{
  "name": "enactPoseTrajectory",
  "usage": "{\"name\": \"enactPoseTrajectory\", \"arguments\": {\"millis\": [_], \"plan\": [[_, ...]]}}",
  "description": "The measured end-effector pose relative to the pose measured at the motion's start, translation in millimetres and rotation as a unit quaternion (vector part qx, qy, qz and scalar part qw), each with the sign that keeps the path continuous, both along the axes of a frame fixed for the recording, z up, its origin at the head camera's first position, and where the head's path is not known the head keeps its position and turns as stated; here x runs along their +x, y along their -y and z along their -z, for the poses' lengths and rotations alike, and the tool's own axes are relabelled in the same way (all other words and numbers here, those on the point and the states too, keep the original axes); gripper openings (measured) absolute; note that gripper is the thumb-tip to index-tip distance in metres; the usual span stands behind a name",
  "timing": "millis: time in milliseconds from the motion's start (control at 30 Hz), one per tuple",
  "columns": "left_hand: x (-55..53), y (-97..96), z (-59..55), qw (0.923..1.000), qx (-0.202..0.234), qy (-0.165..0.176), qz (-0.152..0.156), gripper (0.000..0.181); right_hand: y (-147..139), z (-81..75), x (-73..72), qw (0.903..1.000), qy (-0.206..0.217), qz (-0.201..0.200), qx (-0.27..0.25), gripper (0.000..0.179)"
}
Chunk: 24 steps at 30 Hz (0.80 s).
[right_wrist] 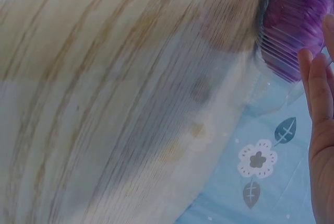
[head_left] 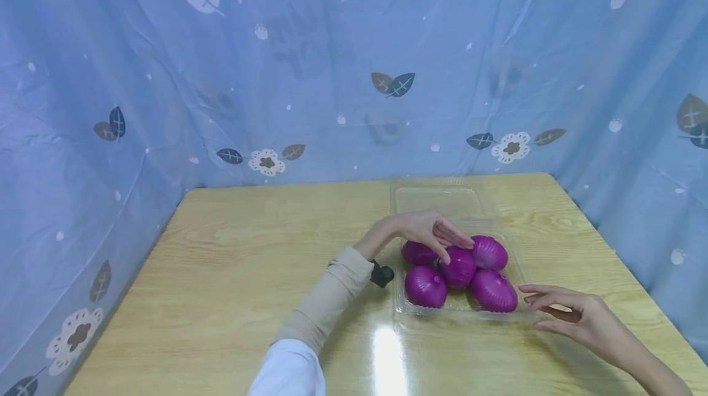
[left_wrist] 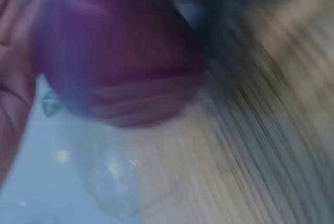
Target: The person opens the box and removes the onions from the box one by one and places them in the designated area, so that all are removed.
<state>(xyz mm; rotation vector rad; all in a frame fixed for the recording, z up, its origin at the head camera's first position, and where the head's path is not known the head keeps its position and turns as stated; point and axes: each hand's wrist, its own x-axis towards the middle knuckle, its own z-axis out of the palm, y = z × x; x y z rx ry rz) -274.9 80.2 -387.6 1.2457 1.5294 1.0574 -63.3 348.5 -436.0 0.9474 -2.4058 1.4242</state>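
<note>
Several purple onions sit in a clear plastic box whose lid lies folded back behind it. My left hand arches over them from the left. Its thumb and fairly straight fingers reach down to the top of the middle onion. Blurred in the left wrist view, a purple onion appears beside the palm. At the box's right side, my right hand has its fingers spread apart from the thumb, fingertips close to the wall. The right wrist view shows an onion through the ribbed plastic, near those fingers.
The box stands on the right part of a wood-grain table. A blue curtain with leaf and flower prints surrounds the back and sides. A small black object shows by my left wrist, left of the box.
</note>
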Motion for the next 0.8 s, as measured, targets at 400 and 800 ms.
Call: {"name": "enactPoseTrajectory", "arguments": {"millis": [400,800], "plan": [[21.6,34.8,1.8,0.9982,-0.056,-0.022,0.004,0.053,1.4,-6.5,0.9,0.9982,-0.002,0.035,0.049,0.038],[33.8,39.3,6.6,0.9964,-0.057,-0.061,0.015,0.056,0.9,-2.9,1.5,0.9986,-0.004,0.036,0.038,0.038]]}}
